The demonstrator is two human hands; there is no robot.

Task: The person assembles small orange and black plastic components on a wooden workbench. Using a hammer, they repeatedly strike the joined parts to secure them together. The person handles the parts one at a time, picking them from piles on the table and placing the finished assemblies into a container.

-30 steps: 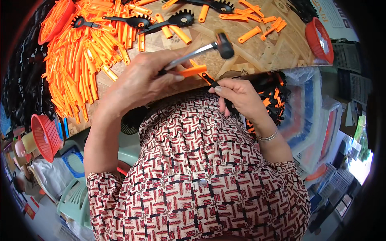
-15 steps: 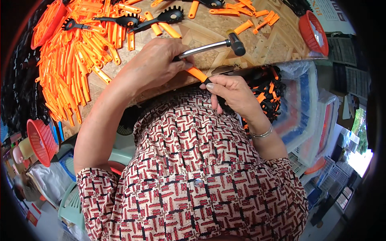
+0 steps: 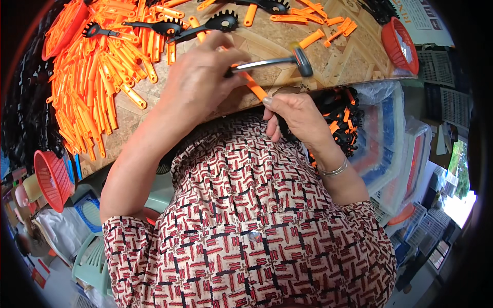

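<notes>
Now the left hand (image 3: 203,74) curls tightly round a hammer (image 3: 267,63), the right hand (image 3: 297,115) pinches one orange handle (image 3: 254,89), black-and-orange pieces (image 3: 347,123) look done, and plenty of loose handles (image 3: 95,97) remain.

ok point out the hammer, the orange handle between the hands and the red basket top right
Hammer (image 3: 269,62), head view: on its silvery shaft.
Orange handle (image 3: 253,86), head view: midway along its length.
Red basket (image 3: 392,46), head view: on its side wall.

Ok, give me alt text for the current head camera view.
A person's left hand holds a hammer while their right hand grips an orange handle. A heap of orange handles lies on the table at left, with black toothed utensils beside it.
</notes>
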